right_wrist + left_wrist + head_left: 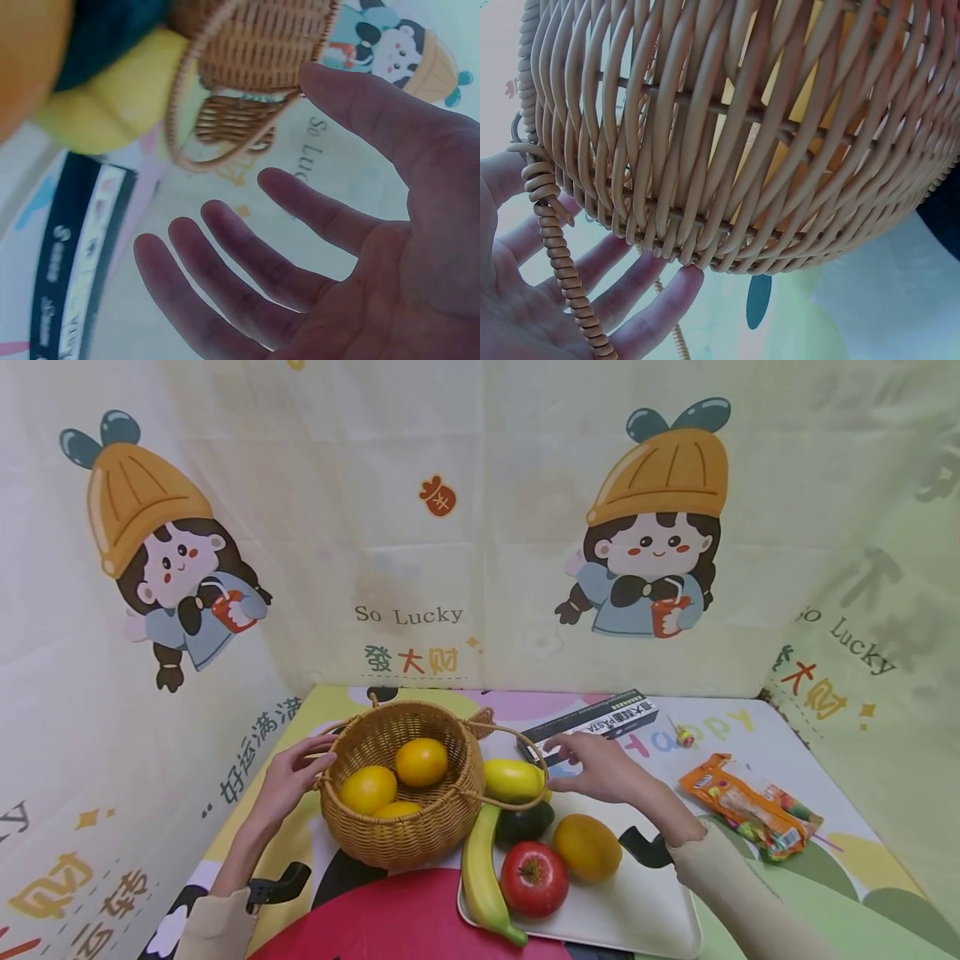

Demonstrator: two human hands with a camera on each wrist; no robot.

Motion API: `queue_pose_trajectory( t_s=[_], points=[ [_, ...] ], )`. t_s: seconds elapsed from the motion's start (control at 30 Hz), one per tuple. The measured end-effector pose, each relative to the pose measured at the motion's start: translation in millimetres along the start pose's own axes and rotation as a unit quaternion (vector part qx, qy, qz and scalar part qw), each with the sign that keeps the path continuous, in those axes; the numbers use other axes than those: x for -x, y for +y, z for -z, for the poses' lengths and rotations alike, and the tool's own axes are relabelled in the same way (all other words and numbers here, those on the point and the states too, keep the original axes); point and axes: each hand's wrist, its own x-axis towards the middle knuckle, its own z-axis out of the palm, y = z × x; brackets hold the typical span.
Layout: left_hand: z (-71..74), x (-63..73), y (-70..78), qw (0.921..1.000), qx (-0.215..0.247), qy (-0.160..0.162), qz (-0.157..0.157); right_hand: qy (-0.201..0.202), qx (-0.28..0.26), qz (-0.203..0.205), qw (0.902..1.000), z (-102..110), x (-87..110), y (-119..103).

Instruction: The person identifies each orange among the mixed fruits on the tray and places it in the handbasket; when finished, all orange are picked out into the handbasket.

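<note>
A round wicker basket (405, 839) holds several yellow-orange fruits (422, 762). My left hand (288, 777) is at its left side; in the left wrist view, relaxed, spread fingers touch the basket's edge and a wrapped handle (568, 274) crosses in front of the palm. My right hand (600, 767) hovers by the right handle (517, 808), fingers loosely bent and apart, nothing between them. In the right wrist view, its thumb tip overlaps the handle's end. Below that handle are a yellow lemon-like fruit (512, 780) and a dark green avocado-like fruit (525, 824).
A white tray (645, 918) carries a banana (480, 868), a red apple (534, 881) and an orange-yellow fruit (587, 847). Behind lies a black pasta box (630, 714). To the right are an orange snack packet (750, 806) and a small lollipop (684, 735). Printed cloth walls surround the table.
</note>
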Motion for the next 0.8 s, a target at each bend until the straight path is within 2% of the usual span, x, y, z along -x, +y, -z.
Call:
queue_pose_trajectory(
  t_s=[0.17,0.33,0.6,0.8],
  points=[
    [0.2,-0.5,-0.2,1.0,-0.005,0.004,-0.003,-0.01,0.001,-0.03,0.9995,-10.4,16.7,10.9],
    [-0.1,-0.3,0.0,1.0,-0.004,0.002,-0.004,-0.027,0.026,-0.052,0.998,-25.4,30.9,18.2],
    [0.3,0.1,-0.3,0.9998,-0.018,0.006,-0.001,-0.083,0.023,-0.021,0.9961,-61.3,48.1,30.7],
    [-0.7,-0.3,-0.1,0.9999,-0.017,0.003,0.0,-0.08,0.009,-0.025,0.9964,-69.6,50.0,35.0]
  ],
)
